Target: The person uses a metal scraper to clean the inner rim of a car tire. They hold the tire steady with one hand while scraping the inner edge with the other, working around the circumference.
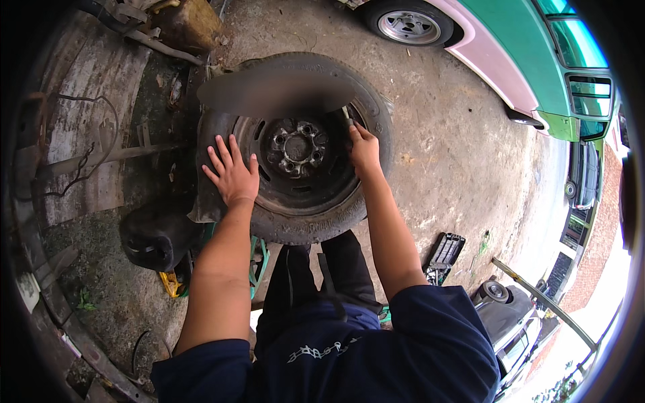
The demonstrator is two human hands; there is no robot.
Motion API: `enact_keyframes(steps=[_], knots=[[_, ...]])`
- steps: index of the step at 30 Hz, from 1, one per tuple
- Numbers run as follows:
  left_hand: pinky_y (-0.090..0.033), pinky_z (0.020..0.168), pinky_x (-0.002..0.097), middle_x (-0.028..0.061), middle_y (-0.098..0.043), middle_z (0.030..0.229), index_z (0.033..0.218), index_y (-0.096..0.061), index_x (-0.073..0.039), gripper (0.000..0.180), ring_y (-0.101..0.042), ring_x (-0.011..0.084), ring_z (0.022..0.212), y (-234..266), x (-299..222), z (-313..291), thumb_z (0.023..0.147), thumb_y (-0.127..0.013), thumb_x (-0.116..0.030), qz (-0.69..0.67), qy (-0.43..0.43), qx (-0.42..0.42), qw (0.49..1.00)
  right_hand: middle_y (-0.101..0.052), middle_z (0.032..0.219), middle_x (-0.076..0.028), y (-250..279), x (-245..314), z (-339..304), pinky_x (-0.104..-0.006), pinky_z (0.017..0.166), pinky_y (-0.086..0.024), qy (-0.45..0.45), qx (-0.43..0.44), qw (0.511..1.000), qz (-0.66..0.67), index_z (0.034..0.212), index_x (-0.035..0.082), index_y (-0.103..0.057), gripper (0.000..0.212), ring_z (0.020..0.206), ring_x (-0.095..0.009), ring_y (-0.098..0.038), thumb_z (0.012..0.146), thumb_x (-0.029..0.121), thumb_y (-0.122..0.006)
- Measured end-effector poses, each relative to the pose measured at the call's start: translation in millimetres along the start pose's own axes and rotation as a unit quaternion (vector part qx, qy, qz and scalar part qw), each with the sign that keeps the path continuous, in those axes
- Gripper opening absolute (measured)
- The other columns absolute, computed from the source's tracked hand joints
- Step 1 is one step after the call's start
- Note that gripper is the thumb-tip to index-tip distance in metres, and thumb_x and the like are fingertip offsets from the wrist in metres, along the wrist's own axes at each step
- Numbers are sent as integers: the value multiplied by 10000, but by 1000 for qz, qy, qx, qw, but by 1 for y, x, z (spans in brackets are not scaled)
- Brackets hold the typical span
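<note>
In front of me is a car wheel, its worn black tyre [306, 232] mounted on a dirty steel rim [295, 151] with a bolt-hole hub face. My left hand [233, 176] lies flat with fingers spread on the left side of the wheel, over a dark rubbery flap [209, 195]. At the rim's right edge, my right hand [364, 149] is closed around a slim tool [347, 114] with a light-coloured shaft. Its tip points up toward the bead, and its exact kind is not clear. A smeared patch hides the top of the wheel.
A black rounded container [151, 235] lies at the left, beside a corrugated metal sheet [94, 127]. A black plastic tray [447, 252] rests on the concrete floor [430, 168] at the lower right. A green and pink vehicle [504, 60] stands at the upper right.
</note>
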State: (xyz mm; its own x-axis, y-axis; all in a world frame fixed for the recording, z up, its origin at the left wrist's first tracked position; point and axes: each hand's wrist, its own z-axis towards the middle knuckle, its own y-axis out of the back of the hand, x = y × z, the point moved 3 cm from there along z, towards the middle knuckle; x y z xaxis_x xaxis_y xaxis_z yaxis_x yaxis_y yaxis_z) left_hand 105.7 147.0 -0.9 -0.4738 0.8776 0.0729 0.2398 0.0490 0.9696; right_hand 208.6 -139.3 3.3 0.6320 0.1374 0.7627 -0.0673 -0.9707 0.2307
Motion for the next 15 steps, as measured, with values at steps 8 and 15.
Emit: enact_keyframes(steps=[8,15], knots=[[-68,1206,594,37,-50,1685,1607,-162,-238,711,-69,315,1540,-2,1,1,1002,-401,-525,-3,-2,-2,1000,-704,1106,-106,3,-13,-5,-275,672,-498,-1,-31,999,10,1356,21,-597,427,780,-127,-613,993,244,-614],[-72,1204,596,36,-46,1686,1608,-161,-241,707,-73,316,1539,-4,2,1,1003,-402,-518,-7,0,9,1000,-655,832,-63,4,0,-8,-250,409,-323,-99,-71,992,25,1332,84,-628,405,496,-86,-438,988,296,-620]])
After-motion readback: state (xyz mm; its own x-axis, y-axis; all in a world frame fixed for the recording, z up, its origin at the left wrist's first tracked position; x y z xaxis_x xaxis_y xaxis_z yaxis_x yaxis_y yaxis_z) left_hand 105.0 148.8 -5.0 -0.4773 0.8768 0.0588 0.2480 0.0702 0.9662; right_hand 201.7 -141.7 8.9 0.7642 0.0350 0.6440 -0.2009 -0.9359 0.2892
